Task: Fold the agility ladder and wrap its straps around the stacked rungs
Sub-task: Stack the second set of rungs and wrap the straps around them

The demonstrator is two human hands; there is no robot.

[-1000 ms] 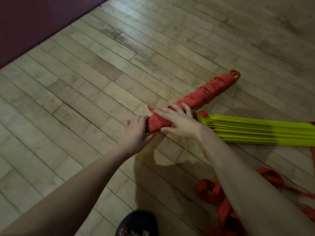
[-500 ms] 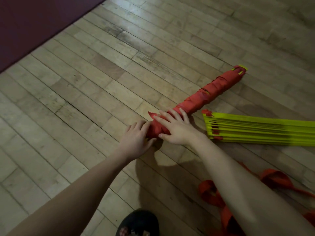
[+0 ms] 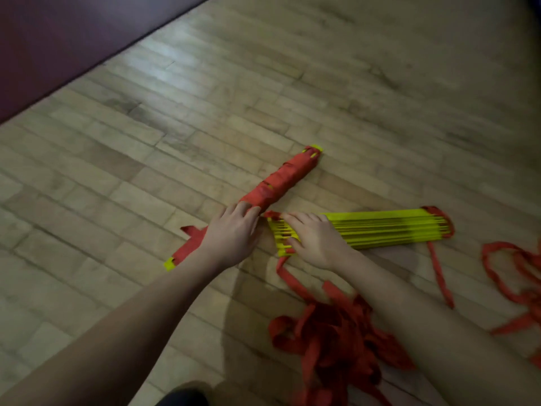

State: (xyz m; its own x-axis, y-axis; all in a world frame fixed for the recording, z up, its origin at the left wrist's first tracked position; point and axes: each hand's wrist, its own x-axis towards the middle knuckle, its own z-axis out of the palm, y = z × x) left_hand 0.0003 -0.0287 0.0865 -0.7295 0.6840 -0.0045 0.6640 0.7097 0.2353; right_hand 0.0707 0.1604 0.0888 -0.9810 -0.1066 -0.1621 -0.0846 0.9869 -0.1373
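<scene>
A bundle of rungs wrapped in red strap lies diagonally on the wooden floor, yellow tips showing at both ends. My left hand rests on its middle with the fingers laid over it. To the right lies a flat stack of yellow rungs. My right hand lies on the stack's left end, fingers spread and slightly bent. Loose red straps trail from the stack into a heap near my right forearm.
More red strap loops lie at the far right. A dark maroon mat covers the top left corner. A dark shoe tip shows at the bottom edge. Bare wooden floor stretches beyond the bundles.
My right hand left the wrapped bundle and moved right onto the yellow stack. My left hand slid from the bundle's near end up onto its middle. The camera view shifted.
</scene>
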